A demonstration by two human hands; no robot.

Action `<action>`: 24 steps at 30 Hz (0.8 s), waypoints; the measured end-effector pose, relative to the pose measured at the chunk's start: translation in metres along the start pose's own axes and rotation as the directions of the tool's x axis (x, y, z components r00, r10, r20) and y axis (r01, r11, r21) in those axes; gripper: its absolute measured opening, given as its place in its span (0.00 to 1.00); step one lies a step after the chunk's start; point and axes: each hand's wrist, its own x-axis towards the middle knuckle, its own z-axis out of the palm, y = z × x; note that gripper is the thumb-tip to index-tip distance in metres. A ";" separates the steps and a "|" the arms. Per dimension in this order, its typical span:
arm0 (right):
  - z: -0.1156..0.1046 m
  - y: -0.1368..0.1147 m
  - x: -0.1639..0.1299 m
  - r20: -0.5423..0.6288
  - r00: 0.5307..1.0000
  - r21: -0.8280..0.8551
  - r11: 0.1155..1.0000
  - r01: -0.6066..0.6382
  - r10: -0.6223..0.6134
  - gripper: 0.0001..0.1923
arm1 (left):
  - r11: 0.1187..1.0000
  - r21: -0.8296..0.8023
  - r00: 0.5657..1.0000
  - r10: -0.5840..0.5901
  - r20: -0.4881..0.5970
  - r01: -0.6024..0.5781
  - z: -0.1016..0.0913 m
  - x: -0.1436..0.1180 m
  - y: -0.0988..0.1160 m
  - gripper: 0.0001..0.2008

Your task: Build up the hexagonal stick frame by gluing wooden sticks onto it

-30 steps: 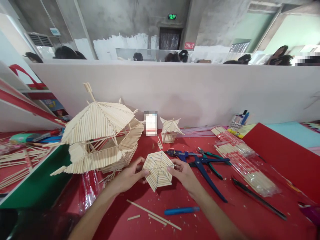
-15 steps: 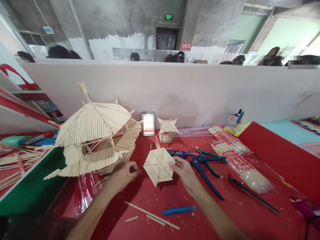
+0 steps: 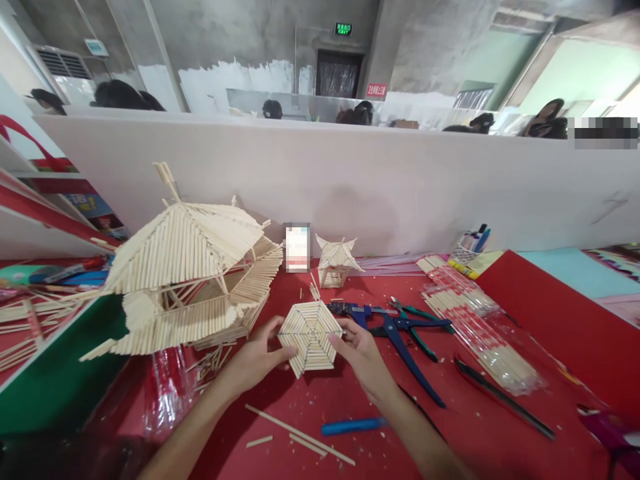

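Note:
A small hexagonal panel of glued wooden sticks [image 3: 310,333] is held just above the red table [image 3: 450,433]. My left hand [image 3: 257,360] grips its left edge and my right hand [image 3: 360,357] grips its right edge. To the left of my hands stands a large pavilion model of sticks [image 3: 190,273], with a tiered roof. A tiny stick pavilion [image 3: 336,261] sits behind the panel by the white partition.
Blue-handled cutters [image 3: 400,340] and green-handled pliers [image 3: 417,320] lie right of my hands. A blue pen [image 3: 353,425] and loose sticks [image 3: 300,433] lie near the front. Wrapped chopstick packs [image 3: 475,327] sit to the right, a white partition [image 3: 375,180] behind, other people beyond it.
My left hand, which had let go half a second ago, has come back onto the panel's left edge. The panel has shifted slightly left and lies flatter toward me.

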 end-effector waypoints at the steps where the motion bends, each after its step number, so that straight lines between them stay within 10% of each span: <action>1: 0.001 -0.001 -0.001 0.007 1.000 -0.008 1.000 0.006 -0.006 0.23 | 1.000 -0.030 1.000 -0.001 0.000 0.001 0.001 0.001 0.000 0.33; 24: 0.004 0.009 -0.004 0.020 1.000 -0.104 0.994 0.022 -0.020 0.23 | 0.992 -0.063 0.994 -0.109 -0.031 0.107 -0.014 0.008 -0.003 0.33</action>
